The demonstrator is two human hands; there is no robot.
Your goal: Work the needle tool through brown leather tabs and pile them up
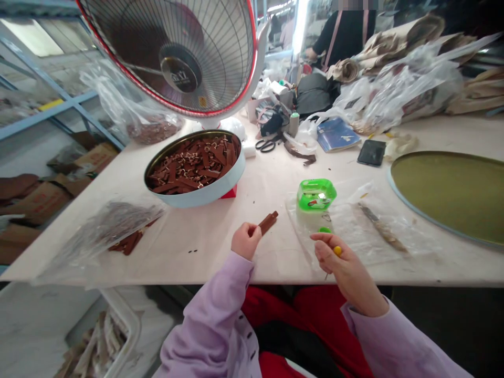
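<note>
My left hand (247, 240) is closed around one end of a short brown leather strap (268, 222), which sticks out to the right just above the tabletop. My right hand (346, 265) grips a yellow-handled tool (337, 251); a thin metal shaft shows below the fingers, and its tip is too small to identify. Just beyond that hand lies a small green piece (325, 230) on a clear plastic sheet (346, 226). A bright green plastic container (317, 194) with small items inside stands farther back on the same sheet.
A round tin (208, 190) heaped with brown straps and metal hooks stands left, below a large fan (173, 58). A plastic bag (106, 231) covers more straps. Right are a knife-like tool (381, 228), a phone (371, 152) and a round lid (452, 194). Scissors (266, 145) lie behind.
</note>
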